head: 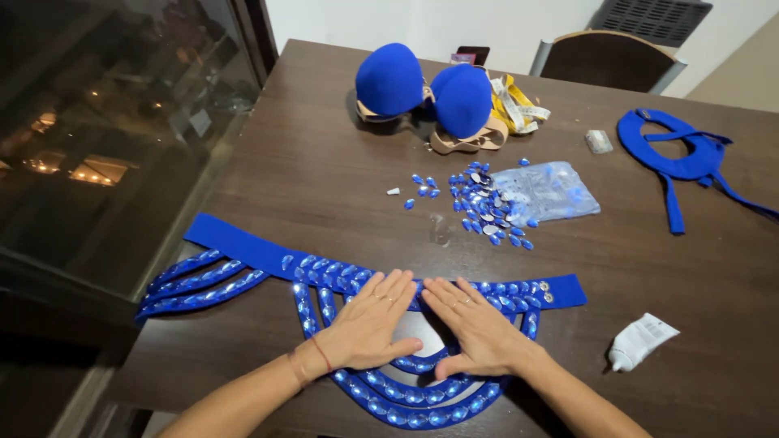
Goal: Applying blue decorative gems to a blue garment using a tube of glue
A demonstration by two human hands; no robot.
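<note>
The blue jewelled belt is laid flat near the front edge of the desk, its long band running left to right, a bit tilted so the left end sits farther back. Hanging loops covered in blue stones curve down from the band toward the front edge, and a second set of strands fans out at the left end.

Both hands are pressed on the middle of it. The left hand is laid flat, fingers together and stretched out, pointing away toward the band; nothing is gripped, it's just palm-down on the loops. The right hand is placed the same way right beside it, flat and open, fingertips almost meeting the left ones at the band. So the belt lies directly under both hands, with neither really nearer, and its ends stick out well past each wrist.

Farther back, near the desk's middle, loose blue stones are scattered just beside a clear plastic bag. A blue padded bra is set near the back edge with a yellow tape measure touching it. A blue strap piece is left toward the right edge, and a white glue tube lies near the front right, well apart from the right hand.
</note>
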